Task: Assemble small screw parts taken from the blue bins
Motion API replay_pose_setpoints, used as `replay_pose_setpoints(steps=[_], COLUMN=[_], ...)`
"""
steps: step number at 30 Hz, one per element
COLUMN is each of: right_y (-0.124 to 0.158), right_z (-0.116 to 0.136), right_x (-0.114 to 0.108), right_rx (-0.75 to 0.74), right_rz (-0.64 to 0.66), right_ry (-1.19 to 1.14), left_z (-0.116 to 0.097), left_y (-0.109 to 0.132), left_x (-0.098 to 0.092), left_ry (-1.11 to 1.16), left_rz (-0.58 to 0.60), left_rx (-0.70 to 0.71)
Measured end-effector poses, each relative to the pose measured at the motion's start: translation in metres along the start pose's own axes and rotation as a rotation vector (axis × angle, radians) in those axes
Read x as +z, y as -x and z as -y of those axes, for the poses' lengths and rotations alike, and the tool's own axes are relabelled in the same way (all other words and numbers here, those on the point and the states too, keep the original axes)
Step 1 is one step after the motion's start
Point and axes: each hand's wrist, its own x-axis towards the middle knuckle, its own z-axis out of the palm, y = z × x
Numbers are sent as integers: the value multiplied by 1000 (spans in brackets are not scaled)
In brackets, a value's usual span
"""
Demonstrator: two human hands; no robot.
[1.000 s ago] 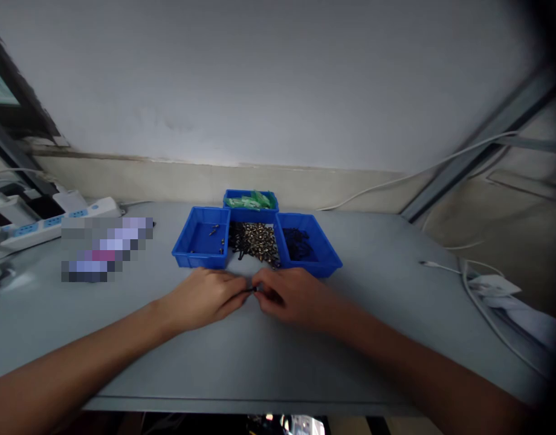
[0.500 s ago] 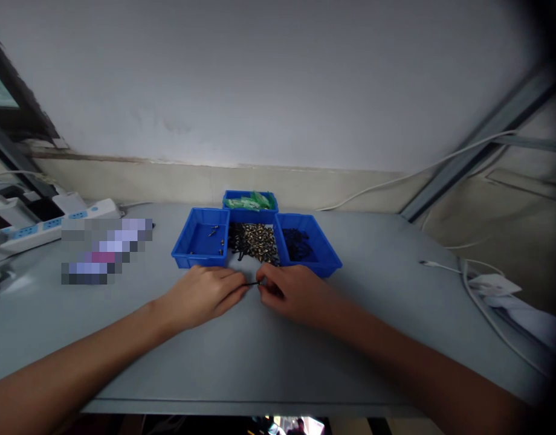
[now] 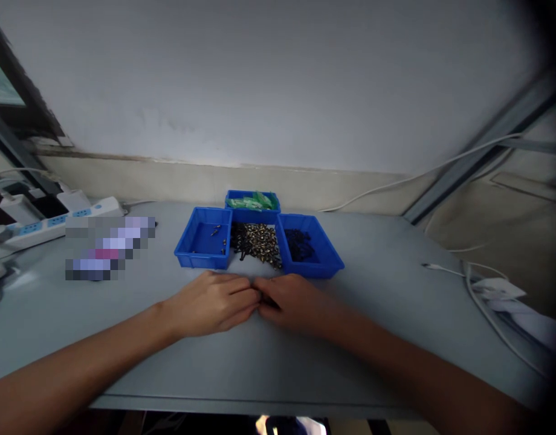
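Note:
My left hand (image 3: 217, 303) is closed, its fingertips pinched together above the grey table. My right hand (image 3: 294, 301) is closed too and meets it tip to tip. Between them the fingers cover almost all of a thin black piece, whose kind I cannot make out. Just beyond the hands lies a pile of small brass-coloured and black parts (image 3: 258, 240). The left blue bin (image 3: 203, 261) has a few small metal parts in it. Dark parts (image 3: 298, 244) lie in the right blue bin (image 3: 326, 249).
Behind the pile, a third blue bin (image 3: 253, 214) holds green plastic bags (image 3: 255, 200). A white power strip (image 3: 46, 226) with plugs stands at the left, near a blurred-out object (image 3: 112, 248). White cables (image 3: 484, 314) lie at the right. The table's front edge (image 3: 260, 403) is near me.
My hands have come together and slightly nearer to me. The thin black piece that showed between them is now mostly hidden by the fingers. The view has shifted slightly.

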Motion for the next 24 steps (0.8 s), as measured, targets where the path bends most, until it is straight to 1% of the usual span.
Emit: replay_pose_setpoints(steps=[3,9,11,15,19,24], right_y=[0,-1,0,2,3,2], right_z=[0,-2,-3,-5,-4,1], right_x=[1,2,2,-2,-7,-11], right_rx=[5,-32,-35,8,52,66], right_rz=[9,1,-18,-55,-61,-28], right_ry=[14,6,35,114,148,129], left_z=[0,0,1,6,9,9], left_y=[-1,-1,0,2,2,1], left_x=[0,-2,-3,-3,-1,1], left_ry=[0,-30,-44,-73,-74,-29], left_rz=[11,-16,-36,-57,-33,51], left_rx=[-4,33,12,-71,-142,-142])
